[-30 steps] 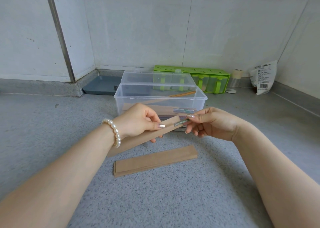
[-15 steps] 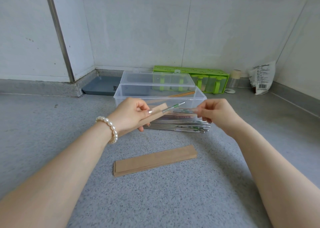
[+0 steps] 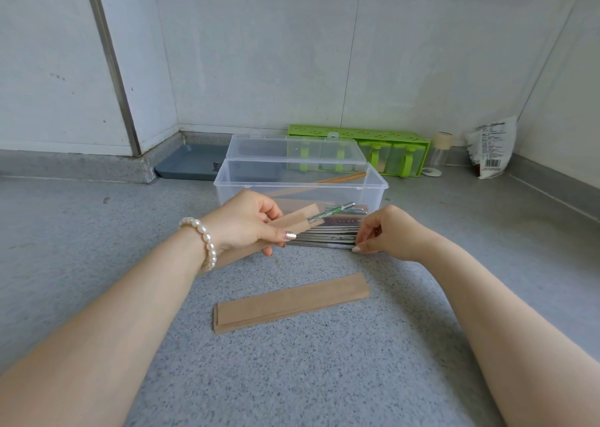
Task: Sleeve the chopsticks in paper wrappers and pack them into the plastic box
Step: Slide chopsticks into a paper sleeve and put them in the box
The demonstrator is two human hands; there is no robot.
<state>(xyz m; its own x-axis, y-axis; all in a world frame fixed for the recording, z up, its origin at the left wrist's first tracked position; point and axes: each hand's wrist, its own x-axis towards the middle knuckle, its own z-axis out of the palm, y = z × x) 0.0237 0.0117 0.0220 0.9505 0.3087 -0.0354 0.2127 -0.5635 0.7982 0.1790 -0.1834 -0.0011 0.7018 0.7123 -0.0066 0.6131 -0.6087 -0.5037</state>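
Head view. Left hand (image 3: 246, 225) gripped a paper wrapper (image 3: 276, 231) with one chopstick (image 3: 328, 211) partly sleeved — its tip projected from the mouth toward the right hand. Right hand (image 3: 386, 231) pinched the near end of the loose chopsticks (image 3: 324, 240) lying between both hands, apparently fetching the mate. Plastic box (image 3: 302, 186), lid open, stood just beyond the hands; sleeved pieces inside — count unreadable through the wall. Spare wrappers (image 3: 292, 301) lay stacked nearer the person than the hands. Judged early to midway: several chopsticks unsleeved. The held wrapper's lower end was hidden behind the left wrist.
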